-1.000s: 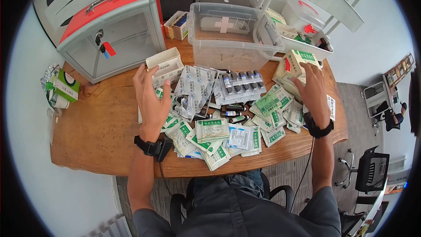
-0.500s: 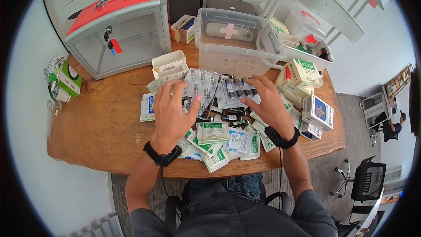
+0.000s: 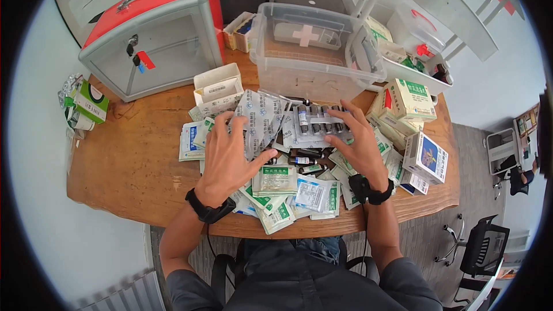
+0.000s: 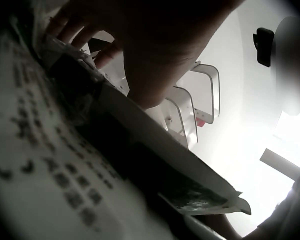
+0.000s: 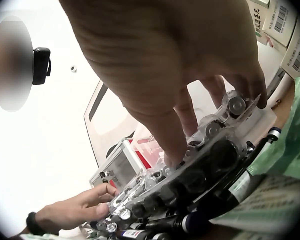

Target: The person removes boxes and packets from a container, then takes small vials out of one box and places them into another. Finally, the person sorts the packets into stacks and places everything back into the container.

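Observation:
My left hand (image 3: pixel 226 158) reaches over the left of a medicine pile, fingers spread, fingertips at a printed foil sheet (image 3: pixel 257 120). My right hand (image 3: pixel 362 148) lies over the right end of a clear plastic tray of dark vials (image 3: pixel 311 122). In the right wrist view, its thumb (image 5: pixel 172 147) touches the tray near the caps and the other fingers reach across its far end. Loose vials (image 3: pixel 302 161) lie between the hands. Green-and-white sachets (image 3: pixel 275 179) and a blue-and-white sachet (image 3: pixel 311 194) lie nearer the body.
A red-topped case (image 3: pixel 152 34) and a clear plastic bin (image 3: pixel 317 80) stand at the back. An open carton (image 3: pixel 219 89) sits left of the bin. Cartons (image 3: pixel 410 101) and a white box (image 3: pixel 425 158) are stacked right. A green box (image 3: pixel 92 101) stands far left.
My right hand has come left from the carton stack to the vial tray. My left hand has moved from beside the open carton toward the foil sheet, and both hands have lowered.

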`<state>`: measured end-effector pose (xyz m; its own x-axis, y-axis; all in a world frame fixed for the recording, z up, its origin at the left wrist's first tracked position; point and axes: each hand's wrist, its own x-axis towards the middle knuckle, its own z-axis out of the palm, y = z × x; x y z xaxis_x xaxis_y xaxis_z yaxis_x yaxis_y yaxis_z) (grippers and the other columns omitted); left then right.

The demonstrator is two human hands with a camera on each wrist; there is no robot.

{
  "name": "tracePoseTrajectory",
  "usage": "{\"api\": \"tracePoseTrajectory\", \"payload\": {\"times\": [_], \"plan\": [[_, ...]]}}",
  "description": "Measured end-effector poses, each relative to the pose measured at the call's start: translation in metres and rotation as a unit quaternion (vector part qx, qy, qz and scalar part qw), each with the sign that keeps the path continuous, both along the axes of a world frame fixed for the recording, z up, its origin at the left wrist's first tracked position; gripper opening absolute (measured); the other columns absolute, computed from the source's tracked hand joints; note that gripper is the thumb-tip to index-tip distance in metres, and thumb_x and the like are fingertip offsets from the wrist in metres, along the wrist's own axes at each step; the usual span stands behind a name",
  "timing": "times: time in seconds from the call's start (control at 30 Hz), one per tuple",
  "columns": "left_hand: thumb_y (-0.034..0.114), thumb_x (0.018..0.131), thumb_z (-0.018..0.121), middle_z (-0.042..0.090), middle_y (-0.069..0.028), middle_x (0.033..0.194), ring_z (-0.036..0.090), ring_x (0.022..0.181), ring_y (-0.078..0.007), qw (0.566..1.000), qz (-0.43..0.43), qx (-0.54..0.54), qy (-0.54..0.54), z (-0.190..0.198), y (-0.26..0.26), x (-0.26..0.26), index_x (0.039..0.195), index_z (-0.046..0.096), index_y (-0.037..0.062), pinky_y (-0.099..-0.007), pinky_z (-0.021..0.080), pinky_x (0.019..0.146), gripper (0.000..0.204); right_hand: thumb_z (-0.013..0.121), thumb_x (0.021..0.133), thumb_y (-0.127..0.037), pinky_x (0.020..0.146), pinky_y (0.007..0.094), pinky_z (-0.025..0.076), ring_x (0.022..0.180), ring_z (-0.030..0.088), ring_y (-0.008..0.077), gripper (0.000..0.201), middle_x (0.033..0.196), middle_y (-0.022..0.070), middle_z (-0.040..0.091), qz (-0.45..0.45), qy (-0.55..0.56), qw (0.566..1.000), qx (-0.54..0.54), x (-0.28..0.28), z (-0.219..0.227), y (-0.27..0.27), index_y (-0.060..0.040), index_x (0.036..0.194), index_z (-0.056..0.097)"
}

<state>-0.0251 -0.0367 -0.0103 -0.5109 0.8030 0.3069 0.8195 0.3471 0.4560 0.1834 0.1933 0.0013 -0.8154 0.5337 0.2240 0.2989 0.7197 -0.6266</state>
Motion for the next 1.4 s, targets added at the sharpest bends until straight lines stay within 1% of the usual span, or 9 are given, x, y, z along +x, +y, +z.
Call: {"api": "tracePoseTrajectory", "payload": {"times": [0.03,0.13,0.37,0.57,0.73,0.97,1.03,1.2,1.4], "plan": [[0.046,0.082,0.09,0.048,-0.0282,0.135,0.053,0.123,-0.0468,1.0,-0.004,-0.007,-0.001,-0.001,0.002,0.0,0.13,0.053,-0.0018,-0.0573,0.045,0.102,0.077,0.085,0.088,-0.019,0.117,0.0472,0.044,0.144,0.048,0.0438,0.056,0.159,0.0257,0.046,-0.005,0.012,1.0,-0.01,0.002,0.001,0.001,-0.0117,0.14,0.066],[0.033,0.079,0.093,0.049,-0.0256,0.132,0.054,0.124,-0.0442,0.999,-0.035,0.026,0.0,-0.004,0.008,-0.001,0.129,0.046,-0.0001,-0.0513,0.048,0.103,0.076,0.085,0.088,-0.015,0.116,0.0465,0.045,0.144,0.05,0.0429,0.056,0.159,0.0257,0.046,-0.018,0.035,0.998,-0.037,0.006,0.003,0.006,-0.0107,0.14,0.066],[0.027,0.078,0.094,0.053,-0.0233,0.128,0.053,0.121,-0.0419,0.995,-0.059,0.046,-0.068,-0.005,0.021,0.003,0.129,0.047,0.0006,-0.0508,0.046,0.103,0.074,0.086,0.087,-0.016,0.114,0.0466,0.046,0.142,0.051,0.0437,0.059,0.155,0.027,0.049,-0.043,0.04,0.998,-0.027,0.013,-0.004,0.013,-0.0051,0.141,0.063],[0.023,0.076,0.094,0.055,-0.0209,0.129,0.056,0.121,-0.0386,0.993,-0.096,0.056,-0.03,-0.006,0.029,0.001,0.128,0.049,0.0026,-0.0468,0.046,0.104,0.072,0.086,0.087,-0.018,0.109,0.0464,0.049,0.132,0.059,0.0425,0.061,0.145,0.0262,0.058,-0.067,0.047,0.995,-0.063,0.016,-0.005,0.018,-0.0002,0.14,0.06],[0.024,0.076,0.094,0.055,-0.0206,0.131,0.056,0.122,-0.038,0.992,-0.105,0.043,-0.06,-0.004,0.035,0.001,0.13,0.049,0.0029,-0.0463,0.045,0.106,0.074,0.086,0.087,-0.017,0.107,0.0462,0.05,0.128,0.061,0.0419,0.062,0.141,0.0253,0.06,-0.075,0.057,0.994,-0.062,0.018,-0.009,0.025,0.0014,0.139,0.059],[0.031,0.075,0.095,0.055,-0.0212,0.136,0.055,0.13,-0.0376,0.98,-0.148,-0.033,-0.132,0.007,0.04,-0.007,0.137,0.046,0.0031,-0.0469,0.043,0.112,0.084,0.082,0.093,-0.026,0.116,0.0471,0.043,0.143,0.05,0.0444,0.063,0.154,0.0294,0.051,-0.073,0.1,0.991,-0.045,0.015,-0.014,0.036,0.0012,0.144,0.057],[0.032,0.075,0.095,0.055,-0.0214,0.137,0.055,0.131,-0.0375,0.978,-0.156,-0.025,-0.136,0.005,0.041,-0.008,0.139,0.045,0.0031,-0.0469,0.043,0.112,0.086,0.08,0.094,-0.028,0.118,0.0476,0.041,0.146,0.047,0.0452,0.064,0.158,0.0304,0.048,-0.06,0.096,0.992,-0.058,0.013,-0.014,0.036,0.0011,0.146,0.057],[0.035,0.078,0.094,0.054,-0.0247,0.139,0.056,0.131,-0.0392,0.978,-0.168,0.02,-0.122,-0.002,0.032,-0.01,0.142,0.044,-0.0003,-0.0479,0.046,0.11,0.088,0.076,0.097,-0.029,0.119,0.0485,0.04,0.148,0.044,0.0487,0.064,0.162,0.0335,0.041,-0.07,0.062,0.995,0.015,0.004,-0.012,0.042,0.0026,0.149,0.056],[0.033,0.079,0.093,0.053,-0.0248,0.142,0.055,0.132,-0.0426,0.975,-0.184,0.043,-0.113,-0.007,0.024,-0.013,0.145,0.045,-0.0006,-0.0494,0.045,0.112,0.089,0.073,0.099,-0.026,0.118,0.0484,0.041,0.145,0.047,0.0496,0.059,0.158,0.0351,0.045,-0.085,0.068,0.994,-0.008,-0.005,-0.008,0.051,0.007,0.145,0.057]]}}
